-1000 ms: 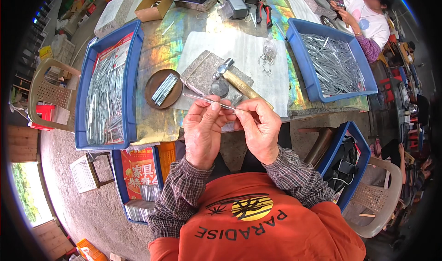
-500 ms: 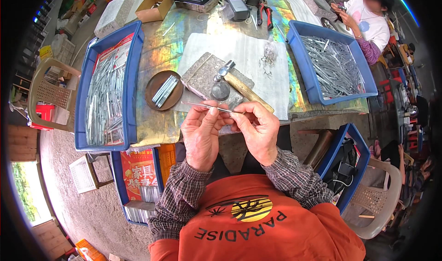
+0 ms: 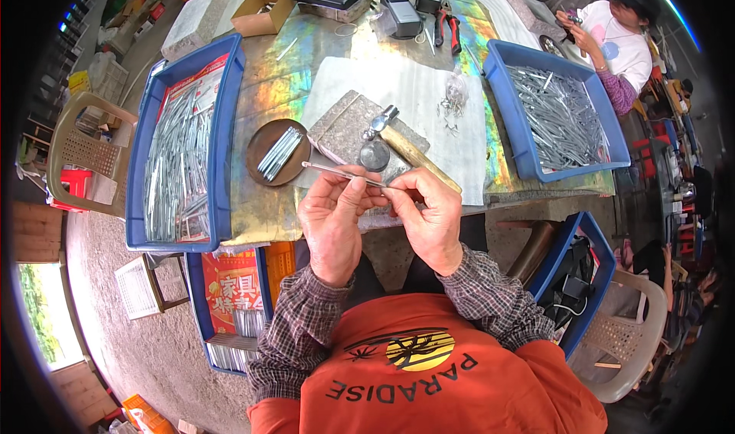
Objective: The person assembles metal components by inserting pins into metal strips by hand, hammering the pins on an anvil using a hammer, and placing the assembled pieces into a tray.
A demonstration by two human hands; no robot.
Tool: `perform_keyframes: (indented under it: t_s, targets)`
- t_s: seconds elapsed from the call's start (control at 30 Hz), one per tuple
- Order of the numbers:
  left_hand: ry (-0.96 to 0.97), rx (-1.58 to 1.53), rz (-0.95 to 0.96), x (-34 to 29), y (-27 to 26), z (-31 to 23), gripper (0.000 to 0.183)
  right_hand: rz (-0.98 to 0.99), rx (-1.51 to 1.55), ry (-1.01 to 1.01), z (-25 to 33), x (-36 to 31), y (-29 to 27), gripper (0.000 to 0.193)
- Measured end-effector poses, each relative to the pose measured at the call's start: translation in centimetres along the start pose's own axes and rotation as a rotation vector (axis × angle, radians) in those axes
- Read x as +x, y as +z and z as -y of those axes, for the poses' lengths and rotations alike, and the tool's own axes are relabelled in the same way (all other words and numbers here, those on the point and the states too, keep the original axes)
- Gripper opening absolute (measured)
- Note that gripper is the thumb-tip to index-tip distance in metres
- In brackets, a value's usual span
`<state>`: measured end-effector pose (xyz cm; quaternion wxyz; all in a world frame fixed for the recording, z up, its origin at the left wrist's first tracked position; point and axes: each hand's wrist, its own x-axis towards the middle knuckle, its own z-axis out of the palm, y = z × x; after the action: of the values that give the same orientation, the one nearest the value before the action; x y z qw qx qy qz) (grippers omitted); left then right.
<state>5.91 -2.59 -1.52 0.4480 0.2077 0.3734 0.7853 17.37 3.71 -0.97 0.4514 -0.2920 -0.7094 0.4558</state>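
Between my two hands, just off the table's near edge, a thin metal rod point(image 3: 325, 169) is held nearly level. My left hand point(image 3: 334, 218) pinches it between thumb and fingers, and its left end sticks out past them. My right hand point(image 3: 429, 213) is closed on the other end, mostly hidden by the fingers. Just beyond lie a stone block point(image 3: 344, 120), a hammer point(image 3: 409, 147) with a wooden handle across it, and a round dark metal piece point(image 3: 374, 155). Left of the block, a round brown dish point(image 3: 256, 139) holds several similar rods point(image 3: 280, 155).
Blue trays of metal rods stand left point(image 3: 229, 128) and right point(image 3: 491, 82) on the table. Red-handled pliers point(image 3: 455, 32), an open cardboard box point(image 3: 264, 22) and small metal bits point(image 3: 450, 105) lie farther back. A person point(image 3: 622, 40) sits at the far right.
The view has shifted slightly. Both hands keep their hold on the rod, and its left end now appears slightly higher.
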Motion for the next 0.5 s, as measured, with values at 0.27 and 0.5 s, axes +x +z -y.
perform_keyframes:
  t_s: [0.27,0.5]
  targets:
    - [0.098,0.199,0.035,2.9,-0.9,-1.3,0.011,0.008,-0.220,-0.190,0.8,1.1,-2.1,0.009]
    - [0.203,0.434,0.022,4.3,-0.5,-0.8,0.008,0.011,-0.248,-0.175,0.7,1.1,-3.0,0.008]
